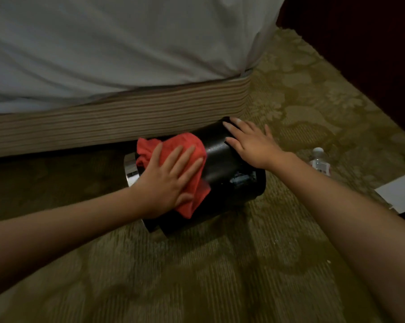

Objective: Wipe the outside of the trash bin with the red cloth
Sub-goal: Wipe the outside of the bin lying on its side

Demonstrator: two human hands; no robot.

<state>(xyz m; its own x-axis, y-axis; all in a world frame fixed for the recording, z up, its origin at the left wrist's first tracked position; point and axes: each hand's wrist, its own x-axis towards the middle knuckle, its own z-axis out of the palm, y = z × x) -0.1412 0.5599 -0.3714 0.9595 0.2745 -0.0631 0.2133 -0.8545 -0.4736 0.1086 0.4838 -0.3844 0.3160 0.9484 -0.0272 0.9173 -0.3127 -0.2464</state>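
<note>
Two risks. One: the trash bin (220,157) lies on its side on the carpet (220,264). Its body is round, so a sideways push from the wipe may roll it into the bed base (103,120) just behind it, or back toward the person. Only the right hand (250,143) checks that.

Two: the red cloth (175,139) is bunched, with part hanging down the bin's near side, so it may slip under the palm and leave unwiped patches. The bin's underside, against the carpet, likely gets nothing unless the bin is turned.

Left hand (166,180): fingers spread and straight, palm pressing the cloth flat onto the bin's wall near its chrome-ringed end.

Right hand: fingers straight, lying flat on the bin's upper wall at the opposite end, gripping nothing.

A bottle (319,159) and a paper sheet (399,192) lie right of the bin, well apart.
</note>
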